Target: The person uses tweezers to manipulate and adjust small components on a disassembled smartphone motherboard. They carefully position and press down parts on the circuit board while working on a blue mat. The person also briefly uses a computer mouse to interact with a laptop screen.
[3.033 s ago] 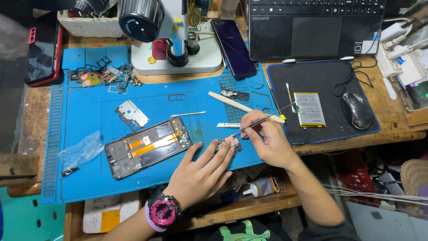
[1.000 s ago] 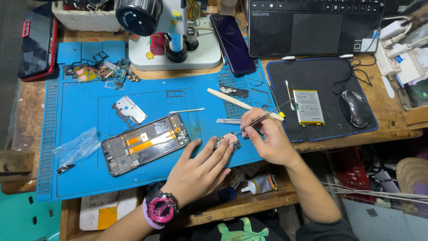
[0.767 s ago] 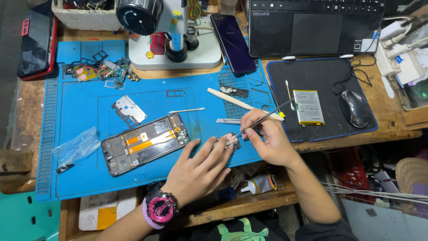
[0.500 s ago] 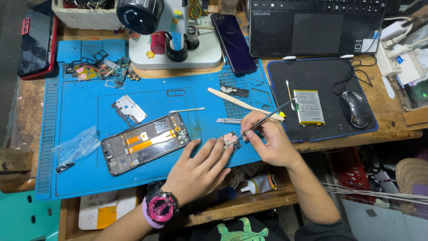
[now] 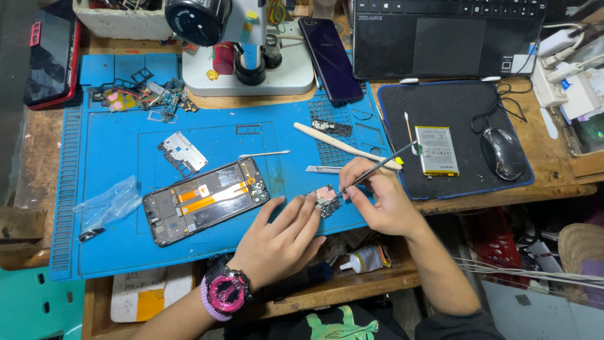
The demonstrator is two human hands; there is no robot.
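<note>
Head view, left hand: the left hand (image 5: pixel 280 238) lies flat on the blue mat (image 5: pixel 126 145), fingers spread, fingertips pinning a small circuit board (image 5: pixel 326 199); a pink and black watch (image 5: pixel 225 292) sits on the wrist.
Right hand: the right hand (image 5: pixel 377 198) is closed around thin metal tweezers (image 5: pixel 377 171), tips touching the board.
Board place: near the mat's front right edge, just right of the opened phone frame (image 5: pixel 204 200).
Materials: the mat is ribbed along its left rim; the bench (image 5: pixel 38 145) is worn wood.
Labelled things: a flat white battery (image 5: pixel 436 150) lies on the black pad (image 5: pixel 453 119), beside a mouse (image 5: pixel 503 153).
Open room: bare mat lies left of the phone frame, beside a clear plastic bag (image 5: pixel 107 204).
</note>
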